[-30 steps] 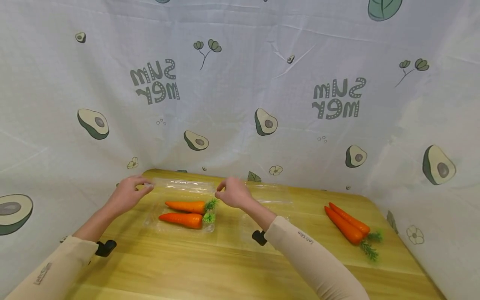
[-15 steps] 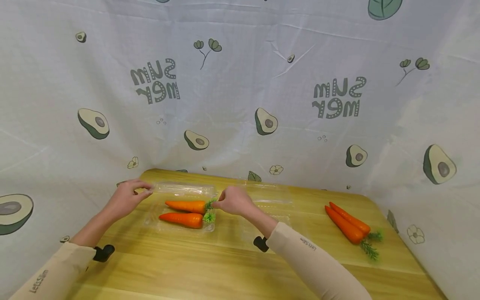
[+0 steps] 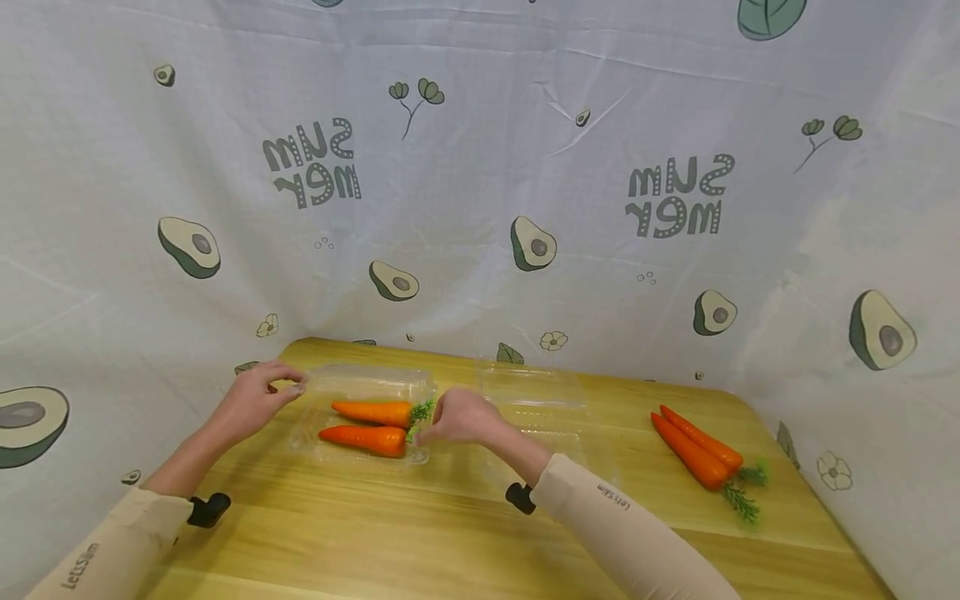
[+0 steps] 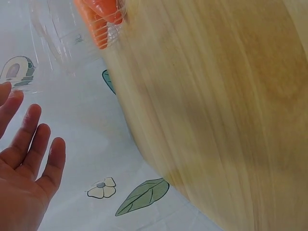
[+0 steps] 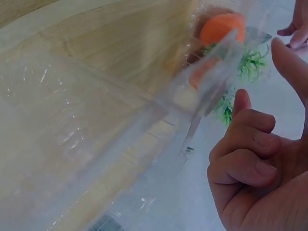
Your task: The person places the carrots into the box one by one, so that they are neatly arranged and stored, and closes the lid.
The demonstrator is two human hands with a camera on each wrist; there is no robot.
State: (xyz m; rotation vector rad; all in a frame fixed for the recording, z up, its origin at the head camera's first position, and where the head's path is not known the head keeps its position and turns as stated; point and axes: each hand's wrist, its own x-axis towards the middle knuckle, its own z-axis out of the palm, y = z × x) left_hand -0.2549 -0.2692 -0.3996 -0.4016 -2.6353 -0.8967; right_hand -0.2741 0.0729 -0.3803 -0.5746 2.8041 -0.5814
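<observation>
Two orange carrots, a rear one point(image 3: 371, 412) and a front one point(image 3: 363, 440), lie side by side in a clear plastic clamshell box point(image 3: 322, 454), green tops to the right. Its hinged lid point(image 3: 367, 375) stands raised at the back. My left hand point(image 3: 255, 400) pinches the lid's left edge between thumb and index finger; its other fingers spread loosely in the left wrist view. My right hand point(image 3: 465, 417) is at the box's right end, fingertips at the front carrot's green top. In the right wrist view, thumb and index finger stand apart, the other fingers curled.
A second clear clamshell box point(image 3: 536, 387) lies unfolded to the right, partly behind my right forearm. Two more carrots point(image 3: 693, 446) lie at the right of the wooden table point(image 3: 420, 533). A printed white cloth point(image 3: 465, 192) hangs behind the table.
My right hand has moved from the lid's right side down and forward to the front carrot's green top. The lid has tipped slightly lower; my left hand stays at its left edge.
</observation>
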